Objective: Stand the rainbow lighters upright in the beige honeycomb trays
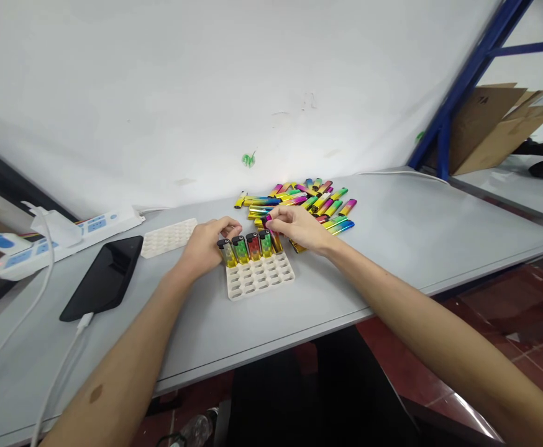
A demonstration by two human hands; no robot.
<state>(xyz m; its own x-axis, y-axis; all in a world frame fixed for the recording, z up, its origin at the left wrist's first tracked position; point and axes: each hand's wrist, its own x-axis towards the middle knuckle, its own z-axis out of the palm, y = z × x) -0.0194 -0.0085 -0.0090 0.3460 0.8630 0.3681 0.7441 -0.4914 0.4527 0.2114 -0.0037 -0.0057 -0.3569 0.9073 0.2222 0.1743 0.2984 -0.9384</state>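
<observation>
- right hand (299, 228) pinches a lighter (276, 242) at the right end of a row in the white tray (261, 279).
- left hand (204, 244) is by the row's left end; can't tell its grip.
- pile (320, 203) lies behind.

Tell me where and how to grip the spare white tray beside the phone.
I'd come from above and pinch the white tray midway along its two long edges: it lies flat, with the phone by one short end and the left hand by the other.
</observation>
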